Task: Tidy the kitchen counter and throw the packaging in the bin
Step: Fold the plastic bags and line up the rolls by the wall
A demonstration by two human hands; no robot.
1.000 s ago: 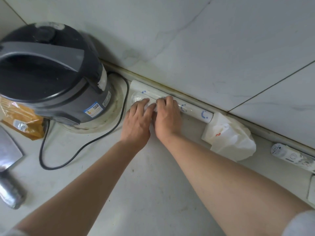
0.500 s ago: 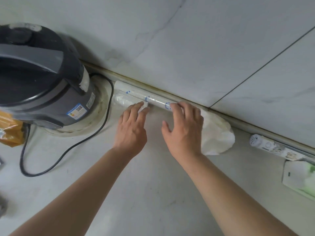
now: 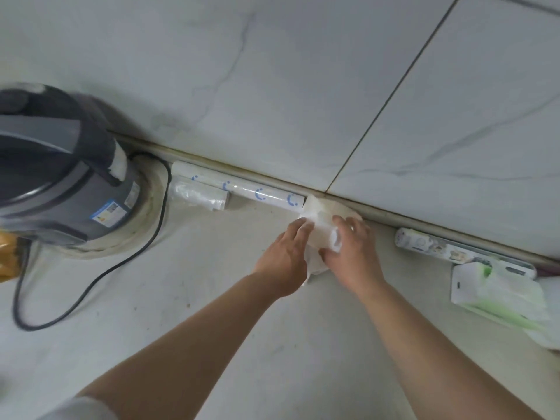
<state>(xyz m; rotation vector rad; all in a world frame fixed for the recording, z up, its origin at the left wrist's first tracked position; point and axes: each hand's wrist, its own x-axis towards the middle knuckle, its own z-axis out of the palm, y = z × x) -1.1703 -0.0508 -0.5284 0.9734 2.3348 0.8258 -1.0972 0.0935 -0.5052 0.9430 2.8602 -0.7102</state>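
Note:
A crumpled white plastic bag (image 3: pixel 320 223) lies on the pale counter against the wall. My left hand (image 3: pixel 286 256) presses on its left side and my right hand (image 3: pixel 351 253) covers its right side, fingers curled into the plastic. To the left, along the wall, lies a long white roll with blue marks (image 3: pixel 242 189), and a shorter clear plastic roll (image 3: pixel 198 194) rests in front of it. Neither hand touches the rolls.
A dark grey rice cooker (image 3: pixel 57 171) stands at the left with its black cord (image 3: pixel 91 286) looping over the counter. A white power strip (image 3: pixel 448 248) lies along the wall at the right, beside a green and white packet (image 3: pixel 497 289). An orange bag (image 3: pixel 9 256) shows at the left edge.
Both hands have left the rolls and moved right onto the white bag. The two rolls now lie uncovered by the wall. The view has shifted right.

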